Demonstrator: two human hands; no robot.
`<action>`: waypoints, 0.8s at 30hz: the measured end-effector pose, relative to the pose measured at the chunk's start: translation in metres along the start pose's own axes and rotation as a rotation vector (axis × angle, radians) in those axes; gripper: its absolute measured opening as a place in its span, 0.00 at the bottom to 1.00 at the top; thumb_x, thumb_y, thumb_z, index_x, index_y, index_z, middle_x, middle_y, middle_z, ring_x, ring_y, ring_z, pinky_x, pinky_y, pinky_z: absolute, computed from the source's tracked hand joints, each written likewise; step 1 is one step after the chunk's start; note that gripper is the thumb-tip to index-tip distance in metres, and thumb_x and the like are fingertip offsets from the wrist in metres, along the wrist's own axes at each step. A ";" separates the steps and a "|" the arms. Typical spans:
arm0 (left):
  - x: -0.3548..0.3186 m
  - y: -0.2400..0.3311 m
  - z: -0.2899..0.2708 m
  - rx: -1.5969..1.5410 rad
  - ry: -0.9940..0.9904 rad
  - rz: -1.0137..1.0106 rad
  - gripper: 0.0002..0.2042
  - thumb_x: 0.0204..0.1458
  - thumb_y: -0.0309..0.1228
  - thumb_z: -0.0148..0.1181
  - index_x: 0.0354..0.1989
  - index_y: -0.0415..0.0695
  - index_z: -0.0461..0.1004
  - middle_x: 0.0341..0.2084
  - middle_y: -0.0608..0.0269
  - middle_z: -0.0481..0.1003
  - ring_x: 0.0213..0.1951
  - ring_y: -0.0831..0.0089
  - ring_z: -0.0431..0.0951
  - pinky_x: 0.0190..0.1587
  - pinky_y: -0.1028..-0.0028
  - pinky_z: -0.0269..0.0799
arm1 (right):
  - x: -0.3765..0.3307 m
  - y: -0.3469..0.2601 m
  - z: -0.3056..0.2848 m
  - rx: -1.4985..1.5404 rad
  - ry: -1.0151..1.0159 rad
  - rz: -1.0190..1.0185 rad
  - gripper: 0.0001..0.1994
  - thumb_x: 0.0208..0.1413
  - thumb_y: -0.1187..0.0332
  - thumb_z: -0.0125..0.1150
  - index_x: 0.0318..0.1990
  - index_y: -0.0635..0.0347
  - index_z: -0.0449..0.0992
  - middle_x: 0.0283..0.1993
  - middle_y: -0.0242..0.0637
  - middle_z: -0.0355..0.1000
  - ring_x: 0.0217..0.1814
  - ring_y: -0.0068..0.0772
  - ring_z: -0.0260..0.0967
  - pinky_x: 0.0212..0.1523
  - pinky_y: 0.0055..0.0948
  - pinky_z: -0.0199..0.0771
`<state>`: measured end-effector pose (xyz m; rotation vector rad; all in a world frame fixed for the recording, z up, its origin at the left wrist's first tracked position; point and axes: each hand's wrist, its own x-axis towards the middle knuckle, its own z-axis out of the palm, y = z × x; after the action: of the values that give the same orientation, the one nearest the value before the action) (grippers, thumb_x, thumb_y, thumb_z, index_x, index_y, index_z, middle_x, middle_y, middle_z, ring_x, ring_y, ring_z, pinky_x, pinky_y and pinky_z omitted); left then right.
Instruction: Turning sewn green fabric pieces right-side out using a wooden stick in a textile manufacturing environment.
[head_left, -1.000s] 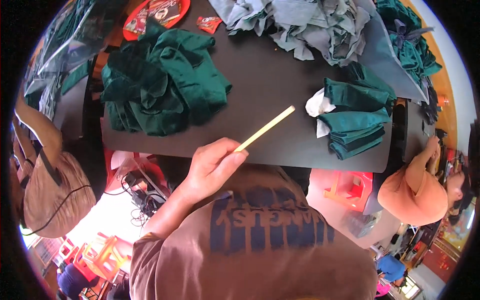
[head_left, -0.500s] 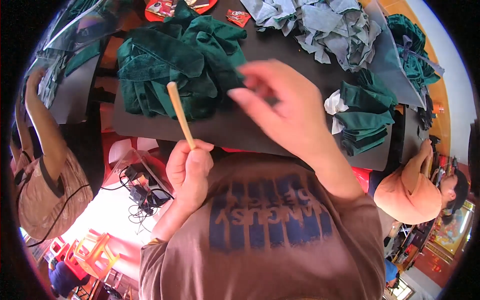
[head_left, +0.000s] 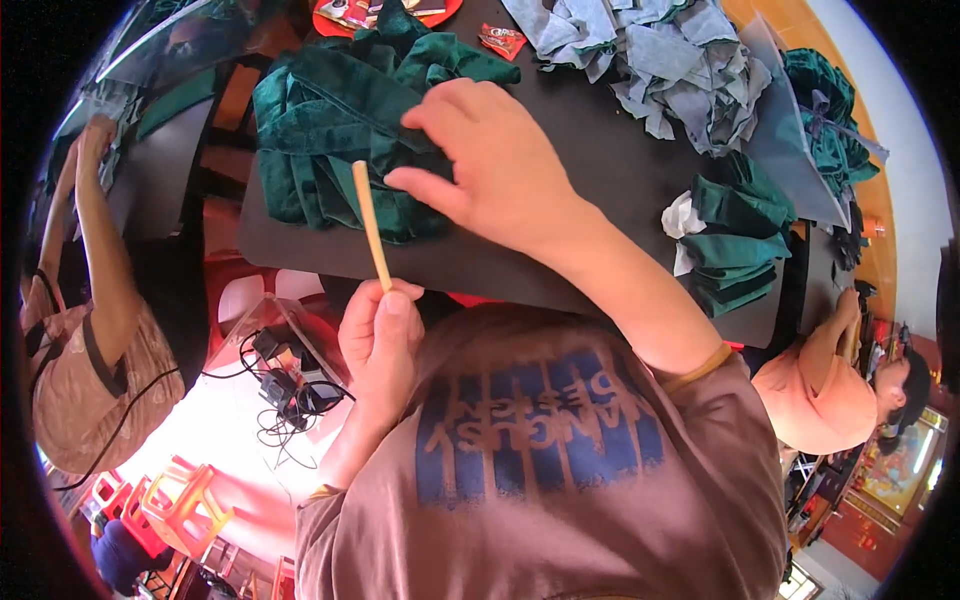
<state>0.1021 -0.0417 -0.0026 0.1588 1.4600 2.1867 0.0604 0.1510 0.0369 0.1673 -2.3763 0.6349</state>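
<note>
My left hand [head_left: 380,325] is closed around the lower end of a thin wooden stick [head_left: 370,222], which points up toward the table. Over the pile of dark green velvet pieces [head_left: 325,135], my right hand [head_left: 480,160] hovers with thumb and fingers apart and nothing between them. Whether its fingertips touch the velvet I cannot tell. The pile is crumpled and lies on the dark table [head_left: 560,150], left of my right hand.
Grey-backed fabric pieces [head_left: 690,70] heap at the far right. Nearer stands a folded green velvet stack [head_left: 735,250] beside a white crumpled scrap [head_left: 682,215]. A red packet [head_left: 502,41] and red plate [head_left: 440,14] lie at the back. Co-workers sit left [head_left: 100,340] and right [head_left: 820,390].
My right hand has moved left and farther away, over the green velvet pile. My left hand still holds the stick in nearly the same place.
</note>
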 end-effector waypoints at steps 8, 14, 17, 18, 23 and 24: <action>-0.003 -0.002 0.003 0.031 0.008 0.019 0.11 0.57 0.35 0.47 0.33 0.37 0.67 0.10 0.73 0.55 0.12 0.84 0.51 0.15 0.82 0.45 | -0.015 -0.013 -0.052 0.448 -0.023 0.350 0.06 0.48 0.69 0.58 0.29 0.63 0.72 0.27 0.37 0.67 0.31 0.33 0.65 0.34 0.28 0.64; 0.017 0.021 0.040 -0.189 -0.185 -0.152 0.11 0.57 0.34 0.47 0.38 0.38 0.65 0.12 0.74 0.55 0.12 0.86 0.51 0.14 0.83 0.46 | -0.073 -0.038 -0.106 1.130 -0.078 0.723 0.07 0.56 0.69 0.53 0.35 0.65 0.70 0.37 0.31 0.68 0.38 0.20 0.63 0.39 0.21 0.63; 0.023 0.016 0.061 -0.253 -0.325 -0.386 0.13 0.56 0.38 0.48 0.42 0.41 0.65 0.13 0.74 0.56 0.11 0.86 0.52 0.12 0.84 0.46 | -0.093 -0.039 -0.110 1.437 0.013 0.838 0.06 0.56 0.71 0.51 0.37 0.64 0.69 0.44 0.34 0.67 0.42 0.21 0.63 0.45 0.22 0.62; 0.024 0.013 0.065 -0.286 -0.372 -0.482 0.12 0.56 0.38 0.48 0.41 0.42 0.65 0.13 0.75 0.56 0.11 0.87 0.52 0.12 0.84 0.46 | -0.099 -0.039 -0.110 1.516 0.048 0.855 0.06 0.56 0.70 0.51 0.36 0.64 0.69 0.47 0.39 0.66 0.45 0.24 0.63 0.50 0.24 0.61; 0.019 0.007 0.081 -0.417 -0.404 -0.583 0.07 0.56 0.33 0.50 0.37 0.43 0.67 0.13 0.75 0.60 0.13 0.88 0.54 0.14 0.86 0.47 | -0.127 -0.037 -0.114 1.621 0.072 0.860 0.08 0.56 0.67 0.52 0.34 0.63 0.68 0.47 0.40 0.66 0.48 0.26 0.62 0.51 0.27 0.60; 0.019 0.007 0.084 -0.332 -0.418 -0.460 0.06 0.55 0.31 0.51 0.37 0.43 0.68 0.14 0.76 0.61 0.14 0.89 0.55 0.15 0.86 0.48 | -0.133 -0.035 -0.117 1.623 0.031 0.847 0.08 0.56 0.66 0.51 0.34 0.63 0.68 0.47 0.40 0.66 0.48 0.27 0.62 0.51 0.28 0.60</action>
<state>0.1136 0.0348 0.0353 0.1365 0.7966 1.8410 0.2393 0.1711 0.0441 -0.1932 -1.2030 2.7203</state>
